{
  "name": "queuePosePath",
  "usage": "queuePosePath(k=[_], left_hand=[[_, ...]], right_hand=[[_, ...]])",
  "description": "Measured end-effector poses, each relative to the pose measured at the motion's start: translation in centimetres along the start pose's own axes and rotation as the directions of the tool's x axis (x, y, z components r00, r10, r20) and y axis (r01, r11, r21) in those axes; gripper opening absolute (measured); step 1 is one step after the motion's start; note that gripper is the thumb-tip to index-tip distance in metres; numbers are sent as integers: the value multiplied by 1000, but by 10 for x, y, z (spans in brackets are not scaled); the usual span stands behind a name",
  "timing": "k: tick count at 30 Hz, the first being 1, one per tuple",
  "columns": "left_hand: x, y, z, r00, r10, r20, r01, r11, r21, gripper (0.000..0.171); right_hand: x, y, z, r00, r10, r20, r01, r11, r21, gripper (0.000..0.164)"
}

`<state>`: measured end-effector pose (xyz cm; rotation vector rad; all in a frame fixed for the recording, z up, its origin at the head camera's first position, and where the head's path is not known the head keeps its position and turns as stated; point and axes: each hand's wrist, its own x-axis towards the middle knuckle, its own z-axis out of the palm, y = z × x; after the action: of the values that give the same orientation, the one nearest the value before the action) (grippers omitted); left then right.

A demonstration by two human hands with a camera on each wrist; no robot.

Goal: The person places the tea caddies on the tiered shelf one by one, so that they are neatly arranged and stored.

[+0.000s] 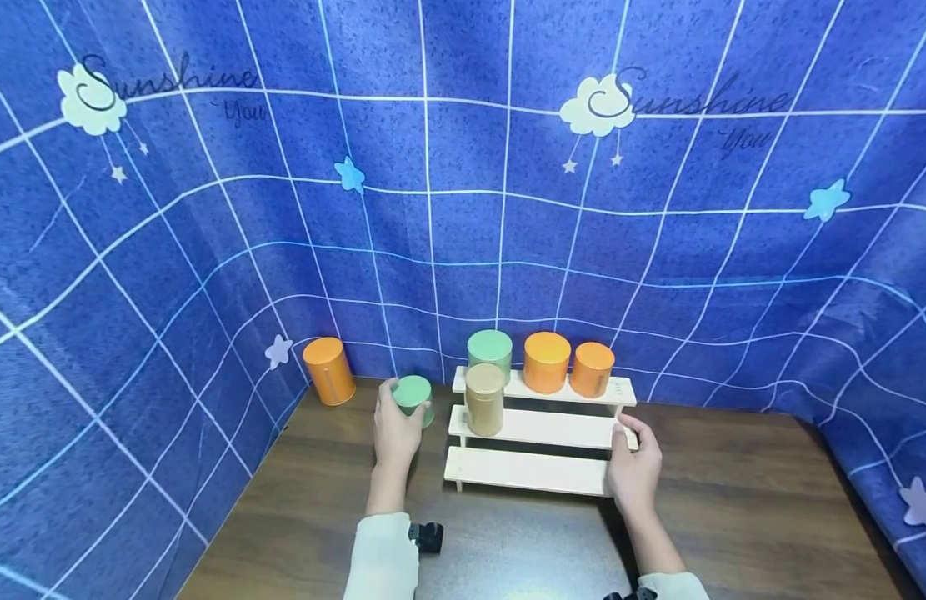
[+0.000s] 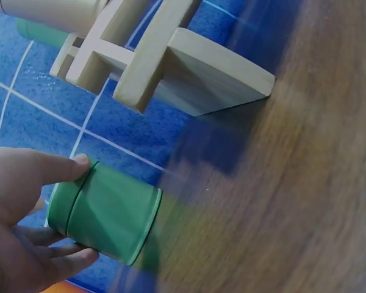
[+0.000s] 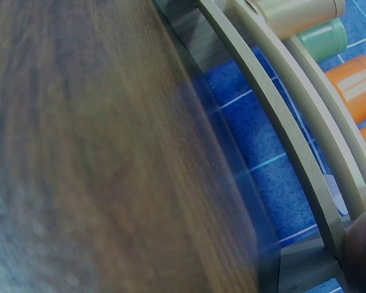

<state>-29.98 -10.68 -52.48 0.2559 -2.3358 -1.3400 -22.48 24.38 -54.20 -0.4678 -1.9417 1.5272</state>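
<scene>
Behind rack [image 1: 526, 470]: curtain [image 1: 466, 221] reads "Sunshine You" | left grip [image 1: 395, 427] pinching green canister [image 1: 412, 389] | right grip [image 1: 637, 468] pinching rack

Rippled, matt cloth [image 1: 463, 225] fills the upper frame. Lower down, the wood-grain desk [image 1: 518, 542] shines smoothly at bottom centre; the tiered rack [image 1: 526, 471] is smooth, matt pale wood. The left-of-centre green canister [image 1: 413, 390] looks like smooth, satin-painted metal.

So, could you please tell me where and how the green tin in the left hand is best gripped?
I would grip the green tin round its body, just below the lid, with fingers opposed, since it is cylindrical and the lid looks separate and might lift off. Come from the near side: the shelf stands to its right and the curtain hangs behind.
</scene>
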Motion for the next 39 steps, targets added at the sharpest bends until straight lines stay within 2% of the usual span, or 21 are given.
queuePosePath(k=[7,13,19,25,33,39], left_hand=[[4,4,-6,997,24,-76,-30,996,-79,72],[8,14,-15,994,33,-106,-48,988,-145,72],[6,36,-32,988,78,-130,-105,971,-214,69],[1,59,-49,985,97,-145,-136,948,-287,66],[-10,85,-71,980,131,-152,-174,932,-319,65],[-19,102,-76,977,171,-128,-204,923,-327,65]], right_hand=[[1,2,1,1000,20,3,-20,1000,14,27],[2,0,0,1000,13,3,-13,1000,12,27],[2,-1,-1,1000,1,8,-1,1000,4,26],[2,-1,-4,1000,9,13,-9,1000,8,26],[1,-1,-3,998,54,24,-55,998,21,26],[3,-1,0,999,44,13,-44,999,27,26]])
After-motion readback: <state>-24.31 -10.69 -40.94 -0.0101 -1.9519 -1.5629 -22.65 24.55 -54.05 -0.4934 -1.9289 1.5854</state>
